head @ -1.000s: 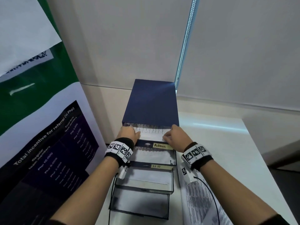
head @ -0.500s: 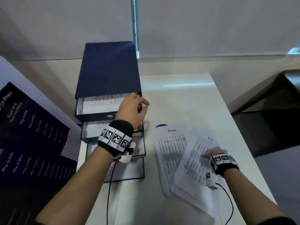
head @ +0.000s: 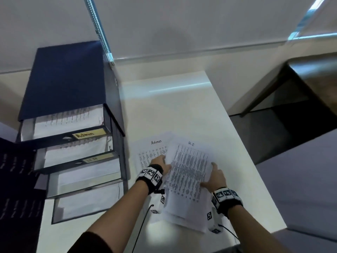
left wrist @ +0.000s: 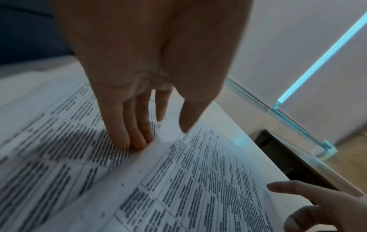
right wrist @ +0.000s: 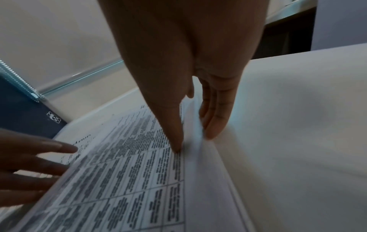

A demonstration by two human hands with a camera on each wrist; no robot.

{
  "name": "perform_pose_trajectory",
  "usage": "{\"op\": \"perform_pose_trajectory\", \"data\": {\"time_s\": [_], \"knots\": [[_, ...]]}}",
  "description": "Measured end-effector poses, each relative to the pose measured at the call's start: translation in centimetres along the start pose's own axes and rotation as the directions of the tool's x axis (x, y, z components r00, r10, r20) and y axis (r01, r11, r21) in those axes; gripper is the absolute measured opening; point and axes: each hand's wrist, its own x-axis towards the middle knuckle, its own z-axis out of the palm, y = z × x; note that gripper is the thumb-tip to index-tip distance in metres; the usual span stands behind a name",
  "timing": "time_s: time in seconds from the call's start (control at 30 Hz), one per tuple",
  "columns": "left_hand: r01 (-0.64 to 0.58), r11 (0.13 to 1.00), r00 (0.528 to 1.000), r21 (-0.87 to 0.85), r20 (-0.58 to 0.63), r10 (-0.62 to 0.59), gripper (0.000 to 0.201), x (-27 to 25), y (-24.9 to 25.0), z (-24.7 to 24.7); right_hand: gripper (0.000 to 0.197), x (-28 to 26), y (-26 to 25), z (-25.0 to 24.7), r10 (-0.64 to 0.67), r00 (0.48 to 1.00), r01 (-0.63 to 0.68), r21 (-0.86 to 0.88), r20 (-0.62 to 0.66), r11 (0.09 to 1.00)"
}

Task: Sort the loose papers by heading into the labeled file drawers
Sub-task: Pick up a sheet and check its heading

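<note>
Head view: I see the top sheet (head: 187,172), headed H.R, lying on the table (head: 182,110) between my left hand (head: 160,166) and right hand (head: 214,177). Left wrist view: straight fingers (left wrist: 127,130) press the lower sheet (left wrist: 49,141) at the top sheet's edge. Right wrist view: thumb (right wrist: 172,130) on top and fingers (right wrist: 215,119) at the edge pinch the top sheet.

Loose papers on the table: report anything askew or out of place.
The H.R sheet lies skewed across the Admin sheet, so the stack is fanned, not squared. The left hand presses the Admin sheet; the right hand holds the H.R sheet's edge. Nothing looks torn or spilled.
</note>
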Motion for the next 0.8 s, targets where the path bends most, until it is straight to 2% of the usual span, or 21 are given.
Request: {"op": "perform_pose_trajectory", "data": {"time_s": [0.1, 0.2, 0.27, 0.3, 0.37, 0.43, 0.53, 0.63, 0.73, 0.8], "knots": [[0.074, 0.992, 0.995, -0.099, -0.064, -0.081, 0.042, 1.0, 0.0, 1.1, 0.106, 1.2, 1.0, -0.3, -0.054, 0.998, 0.055, 0.055, -0.016, 0.997], [0.123, 0.967, 0.991, -0.223, -0.026, -0.132, 0.016, 0.9, -0.2, 1.1, 0.088, 2.2, 1.1, -0.5, -0.063, 0.998, 0.062, 0.159, 0.001, 0.985], [0.134, 0.964, 0.989, -0.228, -0.029, -0.145, 0.020, 0.8, -0.5, 1.5, 0.082, 2.3, 0.3, -0.9, -0.065, 0.998, 0.065, 0.162, -0.003, 0.985], [0.125, 0.963, 0.990, -0.240, -0.037, -0.137, 0.019, 0.8, -0.6, 1.7, 0.081, 2.4, -0.1, -1.0, -0.057, 0.998, 0.059, 0.109, -0.015, 0.992], [0.094, 0.956, 0.989, -0.278, -0.085, -0.122, 0.035, 0.8, -0.8, 2.4, 0.076, 2.5, -0.7, -1.4, -0.039, 0.998, 0.038, -0.012, -0.046, 0.999], [0.051, 0.960, 0.990, -0.276, -0.109, -0.085, 0.038, 0.2, -0.5, 2.5, 0.069, 2.8, -1.2, -1.6, -0.032, 0.998, 0.031, -0.025, -0.046, 0.999], [0.016, 0.959, 0.994, -0.283, -0.101, -0.046, 0.041, 0.0, -0.2, 2.9, 0.066, 3.5, -1.3, -1.4, -0.057, 0.998, 0.058, 0.085, -0.011, 0.995], [-0.011, 0.935, 0.983, -0.356, -0.176, -0.055, 0.049, 0.0, -0.5, 2.8, 0.073, 4.5, -0.8, -1.4, -0.108, 0.994, 0.109, 0.229, -0.013, 0.967], [-0.019, 0.904, 0.970, -0.427, -0.227, -0.087, 0.057, -0.4, -0.8, 2.1, 0.067, 5.0, -0.2, -1.9, -0.071, 0.997, 0.083, 0.504, -0.043, 0.860], [-0.038, 0.879, 0.954, -0.475, -0.280, -0.110, 0.060, -0.7, -1.2, 1.7, 0.054, 5.1, -0.3, -2.3, -0.051, 0.998, 0.067, 0.624, -0.043, 0.779]]}}
